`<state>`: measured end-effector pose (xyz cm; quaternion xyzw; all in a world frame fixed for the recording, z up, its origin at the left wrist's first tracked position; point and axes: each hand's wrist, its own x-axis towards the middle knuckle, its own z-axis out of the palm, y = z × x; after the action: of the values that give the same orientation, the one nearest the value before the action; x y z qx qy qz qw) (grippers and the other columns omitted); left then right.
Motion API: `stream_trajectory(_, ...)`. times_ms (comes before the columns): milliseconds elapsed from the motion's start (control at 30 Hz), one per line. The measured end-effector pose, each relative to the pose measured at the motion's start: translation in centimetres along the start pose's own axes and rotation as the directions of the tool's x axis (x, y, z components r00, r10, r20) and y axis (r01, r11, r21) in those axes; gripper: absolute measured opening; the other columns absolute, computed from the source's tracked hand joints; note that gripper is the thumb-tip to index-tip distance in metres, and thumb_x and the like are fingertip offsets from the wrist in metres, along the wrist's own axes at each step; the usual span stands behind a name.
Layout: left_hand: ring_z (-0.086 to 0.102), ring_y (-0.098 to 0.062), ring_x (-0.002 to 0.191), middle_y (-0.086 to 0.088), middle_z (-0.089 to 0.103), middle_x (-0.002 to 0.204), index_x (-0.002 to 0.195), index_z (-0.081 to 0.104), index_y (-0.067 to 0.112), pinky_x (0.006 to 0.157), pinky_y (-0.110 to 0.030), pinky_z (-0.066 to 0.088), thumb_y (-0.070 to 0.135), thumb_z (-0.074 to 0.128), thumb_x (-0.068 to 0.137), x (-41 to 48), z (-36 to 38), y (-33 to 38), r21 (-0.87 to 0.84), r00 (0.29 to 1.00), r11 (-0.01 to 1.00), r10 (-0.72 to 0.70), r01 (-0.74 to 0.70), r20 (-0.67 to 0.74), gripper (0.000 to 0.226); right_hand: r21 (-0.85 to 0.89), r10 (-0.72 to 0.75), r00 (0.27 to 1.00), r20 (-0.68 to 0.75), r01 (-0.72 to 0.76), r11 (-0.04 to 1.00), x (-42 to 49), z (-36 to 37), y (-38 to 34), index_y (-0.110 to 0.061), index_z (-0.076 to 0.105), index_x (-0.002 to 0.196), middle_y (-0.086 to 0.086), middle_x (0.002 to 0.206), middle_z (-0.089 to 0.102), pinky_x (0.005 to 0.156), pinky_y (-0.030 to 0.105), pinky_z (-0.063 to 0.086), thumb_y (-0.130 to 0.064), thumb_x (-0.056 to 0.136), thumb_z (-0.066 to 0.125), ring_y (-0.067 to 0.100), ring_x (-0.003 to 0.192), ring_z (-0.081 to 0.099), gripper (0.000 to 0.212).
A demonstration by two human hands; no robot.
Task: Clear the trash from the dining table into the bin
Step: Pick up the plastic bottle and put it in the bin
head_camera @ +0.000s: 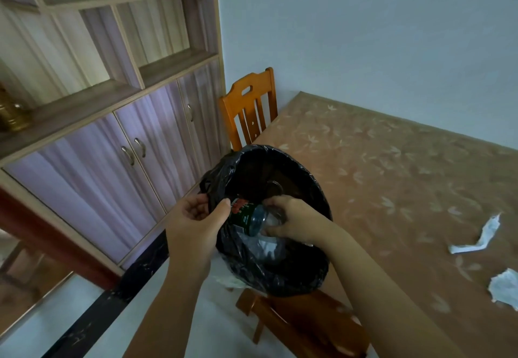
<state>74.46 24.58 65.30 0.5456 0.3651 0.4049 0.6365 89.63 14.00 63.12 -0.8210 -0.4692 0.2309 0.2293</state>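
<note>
Hands hold bin (280,270) rim and plastic bottle (253,217) inside it.

- Bottle (253,219): a clear plastic bottle lies over the mouth of the bin, between the left hand (196,214) and the right hand (291,219).
- Label (241,212): a dark green band with red and white markings, just beside the left thumb. The print is blurred; no word, brand or number is legible.
- No other text is readable.
</note>
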Motion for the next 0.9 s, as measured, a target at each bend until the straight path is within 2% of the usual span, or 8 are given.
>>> stream_trajectory(133,0.058,-0.016,0.067,-0.002,0.058,0.072,0.079,0.058,0.016,0.065,-0.026,0.055,0.010,0.073,0.072,-0.4,-0.5,0.1,0.006,1.000,1.000,-0.002,0.002,0.000,0.018,0.064,0.039,0.998,-0.052,-0.035,0.997,-1.6,0.4,-0.1,-0.019,0.043,0.128,0.003,0.129,0.047,0.088,0.023,0.040,-0.033,0.079,0.066,0.019,0.114,0.048,0.056)
stream_trajectory(233,0.056,-0.016,0.066,-0.002,0.055,0.071,0.079,0.057,0.017,0.067,-0.030,0.053,0.011,0.073,0.072,-0.7,-0.7,0.1,0.010,1.000,1.000,0.016,-0.016,0.006,0.018,0.132,0.062,0.970,-0.234,-0.032,0.991,-3.8,0.2,-0.4,-0.021,0.048,0.123,0.001,0.118,0.052,0.080,0.021,0.044,-0.030,0.084,0.060,0.015,0.100,0.054,0.042)
stream_trajectory(333,0.054,-0.002,0.053,0.003,0.054,0.065,0.075,0.057,0.022,0.055,-0.018,0.051,0.014,0.074,0.071,-1.0,-0.6,0.2,0.025,0.998,0.998,0.057,-0.057,-0.009,0.019,0.059,0.089,0.872,-0.481,-0.069,0.996,-6.9,0.3,-0.5,-0.019,0.051,0.120,-0.001,0.115,0.054,0.078,0.016,0.042,-0.028,0.086,0.056,0.010,0.099,0.052,0.036)
stream_trajectory(400,0.052,0.003,0.050,0.003,0.054,0.066,0.077,0.057,0.020,0.051,-0.011,0.048,0.014,0.074,0.071,-0.9,-0.5,0.1,0.013,0.998,0.998,0.069,-0.069,-0.012,0.019,-0.084,0.093,0.813,-0.575,-0.172,0.981,-9.1,0.6,-0.1,-0.015,0.052,0.119,0.005,0.112,0.057,0.078,0.026,0.047,-0.025,0.085,0.057,0.019,0.101,0.053,0.036)
stream_trajectory(467,0.051,0.001,0.051,0.003,0.053,0.066,0.075,0.057,0.020,0.051,-0.010,0.047,0.014,0.074,0.071,-0.5,-0.1,0.3,-0.003,0.997,0.998,0.070,-0.070,0.007,0.018,-0.200,0.098,0.779,-0.620,-0.277,0.940,-11.3,1.0,0.5,-0.010,0.054,0.117,0.011,0.107,0.060,0.075,0.037,0.049,-0.021,0.083,0.059,0.029,0.097,0.056,0.036)
stream_trajectory(533,0.049,0.001,0.050,0.003,0.051,0.063,0.070,0.056,0.020,0.051,-0.011,0.046,0.013,0.073,0.072,-0.4,0.5,0.3,-0.017,0.996,0.997,0.079,-0.078,0.043,0.019,-0.235,0.135,0.749,-0.648,-0.366,0.901,-13.5,1.5,1.2,-0.008,0.056,0.116,0.013,0.105,0.061,0.074,0.041,0.051,-0.020,0.082,0.060,0.031,0.095,0.058,0.036)
stream_trajectory(700,0.046,0.003,0.045,0.017,0.053,0.046,0.054,0.057,0.026,0.048,-0.012,0.043,0.011,0.071,0.072,-2.5,2.5,0.3,-0.061,0.983,0.995,0.089,-0.080,0.163,0.028,-0.173,0.286,0.671,-0.684,-0.530,0.830,-19.4,2.6,2.2,-0.009,0.059,0.112,0.012,0.105,0.063,0.073,0.042,0.051,-0.022,0.081,0.063,0.031,0.094,0.058,0.034)
stream_trajectory(900,0.052,0.002,0.049,0.014,0.057,0.053,0.068,0.055,0.020,0.052,-0.012,0.046,0.013,0.073,0.071,-7.6,5.6,1.0,-0.074,0.978,0.993,0.106,-0.094,0.178,0.019,-0.043,0.374,0.512,-0.773,-0.631,0.775,-26.3,2.3,4.1,-0.009,0.061,0.108,0.012,0.104,0.064,0.074,0.041,0.051,-0.019,0.078,0.066,0.031,0.095,0.059,0.032)
